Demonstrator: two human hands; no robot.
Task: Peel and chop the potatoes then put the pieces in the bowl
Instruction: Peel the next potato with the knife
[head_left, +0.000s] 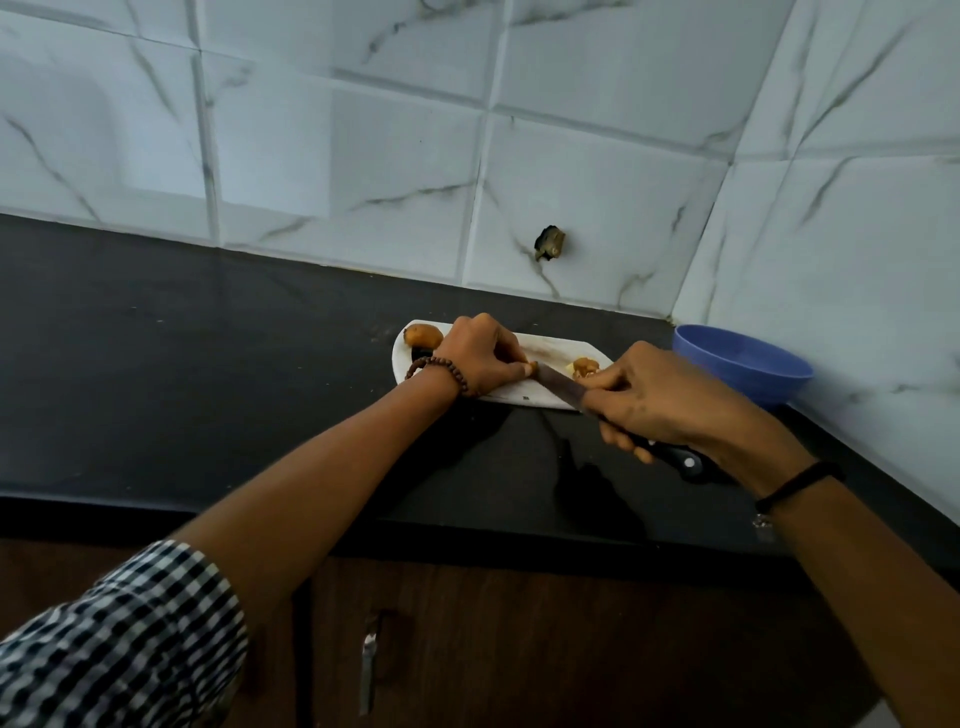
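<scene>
Currently right grip (670, 400) is clamping the knife (558, 387); left grip (483, 358) is pinching a hidden potato piece on the board (511, 395), left of the bowl (743, 364). Blade is crowding the thumb; a slip risks cutting.

**Both hands busy, arms stretched forward**

My left hand (480, 356) lies knuckles up, fingers curled down, pinching a potato (528, 365) against my thumb. My right hand (670, 400) comes in from the right, fingers wrapped round the knife (562, 387) handle. Both forearms are bare, my left sleeve (119, 639) pushed up.
</scene>
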